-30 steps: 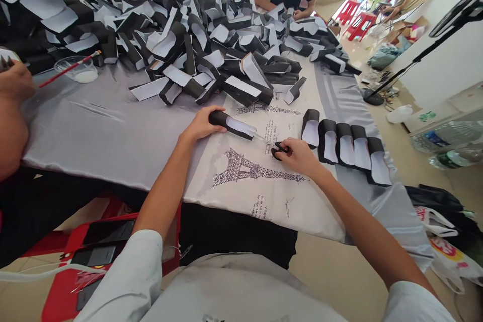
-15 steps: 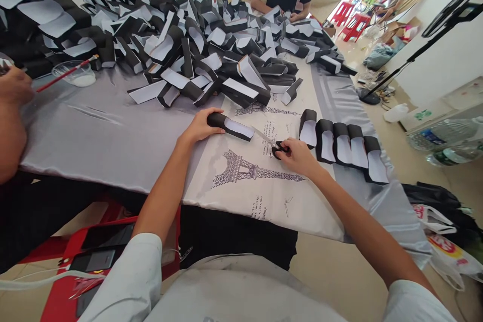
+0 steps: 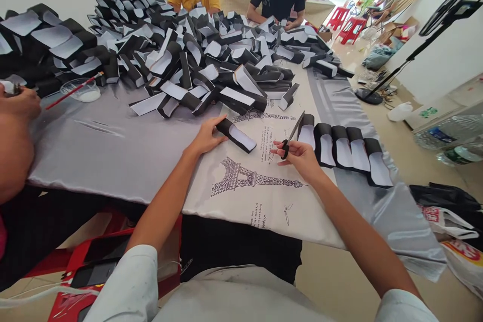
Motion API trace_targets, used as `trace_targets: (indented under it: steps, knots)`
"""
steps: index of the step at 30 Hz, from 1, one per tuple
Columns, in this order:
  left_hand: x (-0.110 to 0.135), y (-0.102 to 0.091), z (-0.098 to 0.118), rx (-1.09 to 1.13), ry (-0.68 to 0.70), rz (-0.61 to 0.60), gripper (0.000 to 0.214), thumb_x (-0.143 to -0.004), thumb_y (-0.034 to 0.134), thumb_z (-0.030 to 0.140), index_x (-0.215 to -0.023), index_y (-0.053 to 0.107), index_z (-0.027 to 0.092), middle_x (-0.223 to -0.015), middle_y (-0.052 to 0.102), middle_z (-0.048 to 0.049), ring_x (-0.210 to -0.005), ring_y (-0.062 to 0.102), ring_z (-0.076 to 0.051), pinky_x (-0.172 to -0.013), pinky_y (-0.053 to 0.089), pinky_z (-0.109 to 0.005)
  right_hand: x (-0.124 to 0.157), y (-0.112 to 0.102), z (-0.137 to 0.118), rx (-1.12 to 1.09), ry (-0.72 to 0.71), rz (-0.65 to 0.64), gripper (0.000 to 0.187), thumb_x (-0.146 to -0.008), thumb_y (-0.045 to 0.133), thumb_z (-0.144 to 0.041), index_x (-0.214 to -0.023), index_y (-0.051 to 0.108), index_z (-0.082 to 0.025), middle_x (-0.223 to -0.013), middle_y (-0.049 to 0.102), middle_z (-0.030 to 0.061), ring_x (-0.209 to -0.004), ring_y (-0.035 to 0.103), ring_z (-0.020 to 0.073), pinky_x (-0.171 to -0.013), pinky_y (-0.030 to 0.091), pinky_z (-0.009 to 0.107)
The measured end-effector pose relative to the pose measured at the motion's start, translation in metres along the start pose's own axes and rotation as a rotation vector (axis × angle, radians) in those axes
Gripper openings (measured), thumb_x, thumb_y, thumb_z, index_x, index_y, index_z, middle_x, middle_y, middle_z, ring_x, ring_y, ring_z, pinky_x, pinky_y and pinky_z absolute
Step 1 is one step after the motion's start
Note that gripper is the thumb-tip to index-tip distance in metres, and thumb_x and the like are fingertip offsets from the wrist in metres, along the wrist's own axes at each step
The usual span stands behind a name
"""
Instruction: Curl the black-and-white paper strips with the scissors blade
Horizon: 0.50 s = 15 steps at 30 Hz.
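Note:
My left hand (image 3: 205,137) lies flat on the cloth, its fingertips touching the end of a black-and-white folded paper piece (image 3: 237,136). My right hand (image 3: 298,156) grips black-handled scissors (image 3: 290,137), blades pointing up and away from me. Both hands sit over a white cloth printed with an Eiffel Tower drawing (image 3: 241,178). Just beyond the scissors' tips stands a row of similar folded pieces (image 3: 341,148). A large heap of these pieces (image 3: 196,55) fills the far table.
A co-worker's hand (image 3: 22,103) sits at the left edge, near a glass bowl of white liquid (image 3: 81,91) holding a red brush. Phones lie on a red stool (image 3: 98,261) below the table edge. Water bottles (image 3: 449,131) and plastic bags (image 3: 453,226) are on the floor at right.
My left hand has let go of the paper piece and its fingers have spread. The scissors have swung from pointing left towards the piece to pointing up and right.

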State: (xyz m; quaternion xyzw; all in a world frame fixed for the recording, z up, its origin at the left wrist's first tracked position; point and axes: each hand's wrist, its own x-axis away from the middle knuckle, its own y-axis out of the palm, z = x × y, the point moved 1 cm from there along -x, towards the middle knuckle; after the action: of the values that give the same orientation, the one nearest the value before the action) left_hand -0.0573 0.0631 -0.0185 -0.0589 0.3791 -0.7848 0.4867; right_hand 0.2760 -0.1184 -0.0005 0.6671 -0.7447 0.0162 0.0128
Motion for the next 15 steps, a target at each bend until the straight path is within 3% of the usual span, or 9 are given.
trace_targets:
  steps: [4,6,8,12,15]
  knots:
    - [0.001,0.017,0.02,0.001,0.1,-0.02,0.095,-0.092,0.082,0.03,-0.177,0.041,0.036,-0.183,0.036,-0.0142,-0.164,0.042,-0.041,-0.114,0.059,-0.057,0.002,-0.001,0.002,0.006,-0.051,0.051,0.041,-0.077,0.098,-0.054,-0.099,0.084,-0.024,-0.129,0.083,0.0116,-0.108,0.083,0.032,-0.063,0.07,0.037]
    - [0.002,0.029,0.032,-0.073,0.115,0.014,0.094,-0.094,0.081,0.03,-0.178,0.038,0.035,-0.187,0.023,-0.015,-0.169,0.035,-0.043,-0.123,0.053,-0.063,0.002,-0.001,0.007,0.079,-0.087,0.103,0.039,-0.08,0.095,-0.056,-0.097,0.084,-0.023,-0.119,0.084,0.0115,-0.102,0.082,0.0302,-0.061,0.067,0.036]
    - [0.003,0.043,0.046,-0.176,0.123,0.082,0.086,-0.098,0.076,0.026,-0.175,0.04,0.035,-0.188,0.019,-0.0137,-0.169,0.034,-0.044,-0.128,0.047,-0.068,0.002,0.001,0.012,0.167,-0.128,0.156,0.035,-0.085,0.089,-0.057,-0.095,0.083,-0.023,-0.116,0.085,0.0109,-0.098,0.08,0.0277,-0.071,0.067,0.04]
    - [0.008,0.074,0.075,-0.325,0.155,0.17,0.061,-0.098,0.068,0.017,-0.158,0.061,0.029,-0.167,0.041,-0.019,-0.153,0.047,-0.045,-0.121,0.053,-0.067,0.004,0.008,0.015,0.334,-0.202,0.18,0.034,-0.096,0.077,-0.057,-0.1,0.082,-0.025,-0.116,0.086,0.0101,-0.103,0.077,0.0282,-0.091,0.063,0.047]
    - [0.011,0.095,0.089,-0.363,0.156,0.136,0.05,-0.099,0.06,0.011,-0.144,0.072,0.029,-0.14,0.054,-0.0192,-0.13,0.06,-0.04,-0.104,0.062,-0.062,0.007,0.012,0.012,0.395,-0.245,0.169,0.034,-0.095,0.077,-0.059,-0.099,0.081,-0.025,-0.114,0.086,0.009,-0.107,0.077,0.03,-0.099,0.06,0.049]
